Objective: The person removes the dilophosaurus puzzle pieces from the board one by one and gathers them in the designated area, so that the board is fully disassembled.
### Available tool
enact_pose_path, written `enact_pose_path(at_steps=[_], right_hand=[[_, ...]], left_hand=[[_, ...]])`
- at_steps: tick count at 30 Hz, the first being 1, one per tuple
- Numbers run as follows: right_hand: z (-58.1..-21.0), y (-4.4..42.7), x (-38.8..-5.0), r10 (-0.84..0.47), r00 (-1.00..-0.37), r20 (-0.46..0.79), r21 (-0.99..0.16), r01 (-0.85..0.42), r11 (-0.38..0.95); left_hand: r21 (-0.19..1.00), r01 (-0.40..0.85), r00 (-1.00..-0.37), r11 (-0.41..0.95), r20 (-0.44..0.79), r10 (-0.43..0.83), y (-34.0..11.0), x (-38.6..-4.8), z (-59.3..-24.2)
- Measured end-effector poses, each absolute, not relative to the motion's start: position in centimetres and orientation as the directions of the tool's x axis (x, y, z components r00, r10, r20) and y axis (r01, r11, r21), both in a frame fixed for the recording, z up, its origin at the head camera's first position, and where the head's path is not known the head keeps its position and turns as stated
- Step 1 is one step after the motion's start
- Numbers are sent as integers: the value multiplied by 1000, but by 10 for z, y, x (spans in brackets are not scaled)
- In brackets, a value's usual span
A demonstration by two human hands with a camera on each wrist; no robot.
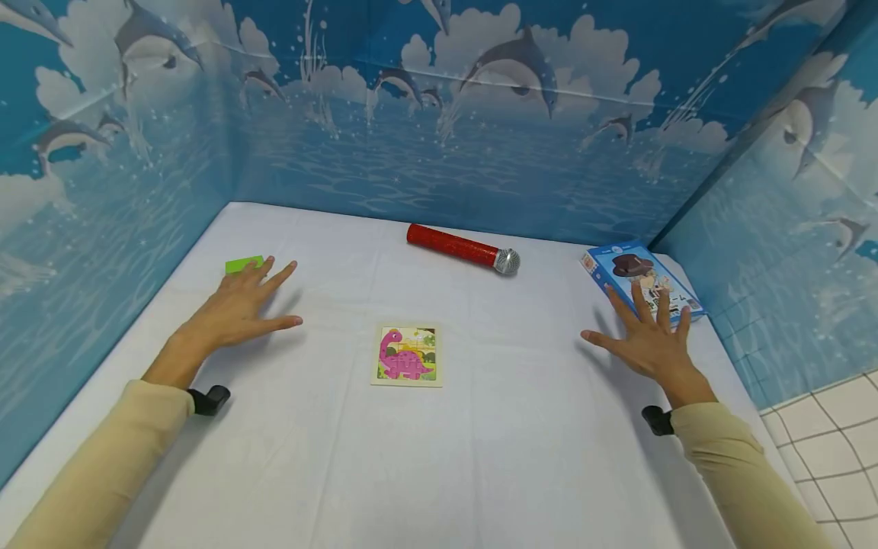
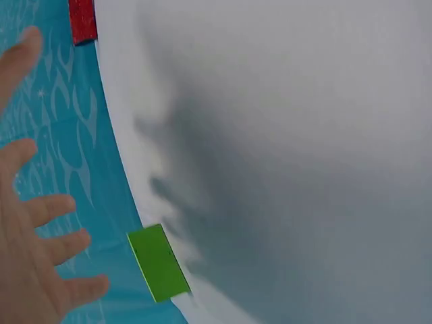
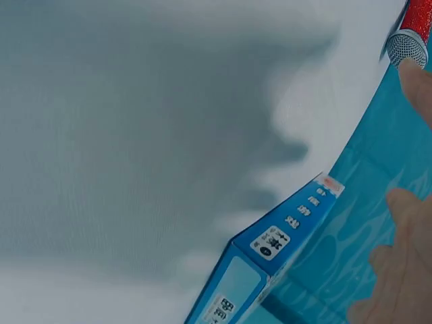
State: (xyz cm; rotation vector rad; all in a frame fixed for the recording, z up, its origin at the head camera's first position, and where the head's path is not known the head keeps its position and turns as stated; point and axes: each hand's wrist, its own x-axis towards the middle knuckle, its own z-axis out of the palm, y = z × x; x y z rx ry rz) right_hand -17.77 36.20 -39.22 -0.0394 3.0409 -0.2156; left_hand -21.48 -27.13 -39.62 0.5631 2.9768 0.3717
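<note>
My left hand (image 1: 240, 309) hovers over the left side of the white table with its fingers spread, holding nothing. Just beyond its fingertips lies a green block (image 2: 159, 263), partly hidden by the hand in the head view. On the right my right hand (image 1: 652, 343) is also spread and hangs above the table, near the front edge of a blue box (image 1: 641, 278) with printed pictures. Between the hands lies a square puzzle (image 1: 407, 356) showing a pink dinosaur. Farther back is a red microphone (image 1: 456, 248) with a silver mesh head, lying on its side.
A white cloth covers the table (image 1: 411, 465). Blue curtains (image 1: 411, 168) with dolphins stand along the back and both sides. White tiles (image 1: 837, 450) show at the lower right. A dark wrist strap (image 1: 209, 400) sits at the left cuff, another (image 1: 658, 420) at the right.
</note>
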Motion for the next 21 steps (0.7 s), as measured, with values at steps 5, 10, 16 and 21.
enact_pose_path(at_steps=[5, 10, 16, 21], right_hand=[[-394, 354, -182, -46, -994, -100, -157, -30, 987], [-395, 341, -187, -79, -992, -100, -156, -62, 986], [-395, 323, -194, -125, -984, -128, -192, -99, 976], [-396, 303, -203, -176, -971, -162, -281, -125, 951]], left_hand=[[317, 403, -896, 859, -55, 441, -254, -208, -398], [348, 466, -854, 814, -66, 517, -231, -199, -397], [385, 537, -800, 750, -50, 598, -203, -188, -396], [400, 618, -731, 677, -25, 682, -177, -178, -400]])
